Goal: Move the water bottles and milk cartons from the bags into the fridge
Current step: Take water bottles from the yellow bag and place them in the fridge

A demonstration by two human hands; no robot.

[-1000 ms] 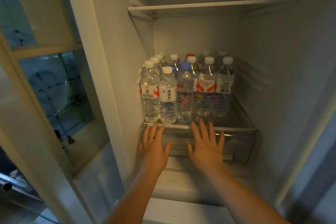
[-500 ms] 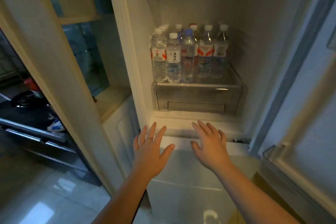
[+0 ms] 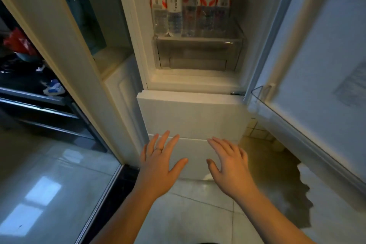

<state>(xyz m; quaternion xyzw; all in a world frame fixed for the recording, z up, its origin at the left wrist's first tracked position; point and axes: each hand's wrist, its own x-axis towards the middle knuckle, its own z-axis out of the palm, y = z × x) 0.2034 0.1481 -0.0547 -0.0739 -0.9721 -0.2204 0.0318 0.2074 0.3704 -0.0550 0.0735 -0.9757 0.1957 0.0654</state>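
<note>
Several clear water bottles (image 3: 190, 4) stand packed together on the fridge shelf (image 3: 198, 38), above a see-through drawer (image 3: 198, 55). The fridge stands with its upper door (image 3: 320, 65) swung out to the right. My left hand (image 3: 158, 166), a ring on one finger, is spread open and holds nothing, low in front of the closed white freezer drawers (image 3: 190, 117). My right hand (image 3: 229, 166) is beside it, fingers apart, also holding nothing. No bags or milk cartons show.
A tall cream cabinet frame (image 3: 65, 65) with glass stands left of the fridge. Dark shelves (image 3: 35, 101) with a red item lie further left. Glossy tiled floor (image 3: 194, 204) spreads below, with a dark shadow patch at the right.
My view has pulled back and tilted down. Both hands have come away from the shelf edge and now hover lower, in front of the freezer drawers. The bottles stay put.
</note>
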